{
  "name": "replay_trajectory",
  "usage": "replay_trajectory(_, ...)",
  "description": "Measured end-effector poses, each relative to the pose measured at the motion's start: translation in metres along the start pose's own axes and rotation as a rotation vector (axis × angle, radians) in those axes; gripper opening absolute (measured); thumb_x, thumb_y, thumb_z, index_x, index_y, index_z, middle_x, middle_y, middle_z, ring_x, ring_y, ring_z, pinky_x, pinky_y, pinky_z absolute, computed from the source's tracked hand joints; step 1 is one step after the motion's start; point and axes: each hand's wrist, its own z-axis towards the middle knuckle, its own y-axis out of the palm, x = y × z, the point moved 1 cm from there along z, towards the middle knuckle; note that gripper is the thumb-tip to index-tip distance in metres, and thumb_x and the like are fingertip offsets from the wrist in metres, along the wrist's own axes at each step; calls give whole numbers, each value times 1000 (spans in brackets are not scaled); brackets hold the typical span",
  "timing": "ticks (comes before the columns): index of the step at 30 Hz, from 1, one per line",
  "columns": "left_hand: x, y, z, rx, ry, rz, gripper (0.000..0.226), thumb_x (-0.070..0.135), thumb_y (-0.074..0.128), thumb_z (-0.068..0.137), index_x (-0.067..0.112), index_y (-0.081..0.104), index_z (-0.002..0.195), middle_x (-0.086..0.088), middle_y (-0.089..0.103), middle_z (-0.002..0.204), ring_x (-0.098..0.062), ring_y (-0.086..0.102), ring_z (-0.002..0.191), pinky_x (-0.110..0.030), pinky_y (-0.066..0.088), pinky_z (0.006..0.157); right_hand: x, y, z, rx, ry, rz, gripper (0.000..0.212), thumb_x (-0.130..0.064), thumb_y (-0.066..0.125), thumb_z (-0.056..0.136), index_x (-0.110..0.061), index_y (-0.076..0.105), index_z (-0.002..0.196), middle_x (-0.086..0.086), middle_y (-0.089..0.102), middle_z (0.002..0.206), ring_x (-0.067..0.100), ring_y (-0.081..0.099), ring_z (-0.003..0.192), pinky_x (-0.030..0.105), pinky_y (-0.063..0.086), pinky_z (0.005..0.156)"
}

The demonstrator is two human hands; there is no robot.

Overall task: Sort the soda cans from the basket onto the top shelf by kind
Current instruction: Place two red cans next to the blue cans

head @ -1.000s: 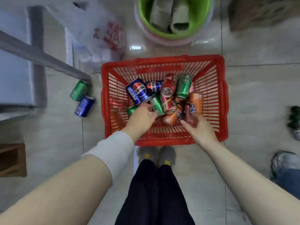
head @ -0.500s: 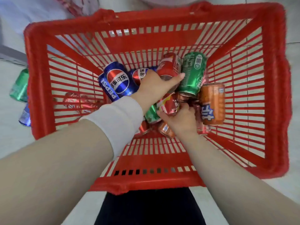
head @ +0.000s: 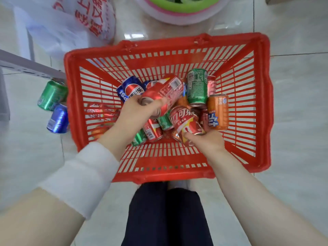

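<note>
Left hand (head: 134,112) gripped a red cola can (head: 162,92) angled toward upper right; right hand (head: 204,141) clutched another red can (head: 187,123) tilted toward upper left, both over the basket (head: 159,174).

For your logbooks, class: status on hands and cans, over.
Left grip holds red can. Right grip holds Coca-Cola can. Other cans piled beneath, in red basket.

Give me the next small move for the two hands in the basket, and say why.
Probably lift both hands straight up, clear of the basket rim. The left hand grips a red can above the pile, and the right hand grips a second red can of the same kind, so both look ready to leave together.
</note>
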Motion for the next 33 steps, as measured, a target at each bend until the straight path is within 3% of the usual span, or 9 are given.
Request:
replay_trajectory(5, 6, -37, -102, 71, 21, -158, 49, 36, 80, 62, 25, 56, 102, 7, 64, 97, -13, 64, 92, -38, 52, 89, -4, -46, -92, -25, 59, 263, 22, -23, 80, 65, -22, 60, 74, -2, 67, 77, 17, 66, 75, 38, 56, 77)
replay_trajectory(8, 24, -58, -167, 53, 70, -157, 68, 40, 79, 54, 21, 53, 113, 10, 63, 96, 0, 62, 84, -21, 51, 78, -24, -83, -161, -88, 67, 464, 15, -7, 72, 76, -15, 59, 74, 2, 64, 73, 14, 63, 68, 32, 55, 75)
replay_trajectory(11, 51, -82, -228, -25, 161, -107, 61, 40, 74, 49, 27, 52, 105, 14, 61, 94, 13, 60, 74, -9, 50, 71, -45, -121, -231, -128, 23, 619, 9, -3, 66, 79, -6, 60, 84, 6, 64, 81, 13, 64, 70, 29, 56, 73)
replay_trajectory(14, 84, -110, -285, -102, 251, -72, 57, 46, 69, 46, 38, 50, 100, 16, 59, 98, 12, 60, 82, -14, 51, 78, -66, -157, -301, -168, -85, 703, 11, -7, 67, 78, -6, 58, 85, 7, 64, 83, 7, 67, 65, 24, 57, 67)
replay_trajectory(17, 121, -141, -344, -182, 342, -27, 57, 45, 69, 51, 42, 50, 104, 15, 59, 106, 0, 61, 96, -23, 52, 82, -85, -189, -367, -274, -205, 724, 65, -38, 87, 44, -6, 60, 94, 8, 69, 92, 12, 69, 79, 27, 56, 71)
replay_trajectory(19, 143, -159, -380, -223, 393, -36, 58, 42, 69, 53, 40, 50, 108, 13, 59, 109, -4, 62, 99, -23, 53, 80, -99, -207, -406, -317, -261, 737, 83, -47, 89, 34, -7, 60, 101, 4, 71, 93, 14, 69, 87, 28, 56, 73)
replay_trajectory(21, 160, -173, -411, -242, 437, -49, 63, 40, 69, 54, 34, 49, 114, 6, 59, 112, -8, 62, 102, -24, 53, 79, -111, -220, -441, -359, -297, 779, 74, -39, 88, 47, -7, 59, 107, 4, 71, 96, 16, 68, 92, 29, 56, 74)
replay_trajectory(25, 193, -194, -468, -256, 570, -91, 60, 33, 68, 59, 30, 49, 115, 2, 58, 115, -14, 60, 107, -27, 52, 82, -131, -241, -504, -469, -378, 917, 32, -15, 62, 79, -5, 57, 109, 6, 71, 96, 18, 68, 90, 31, 56, 75)
replay_trajectory(33, 254, -222, -546, -130, 828, -167, 57, 32, 66, 58, 29, 47, 112, 1, 61, 110, -16, 62, 104, -39, 52, 89, -173, -278, -599, -609, -602, 1034, 81, -35, 87, 51, -8, 55, 121, 14, 62, 117, 26, 61, 108, 44, 49, 93)
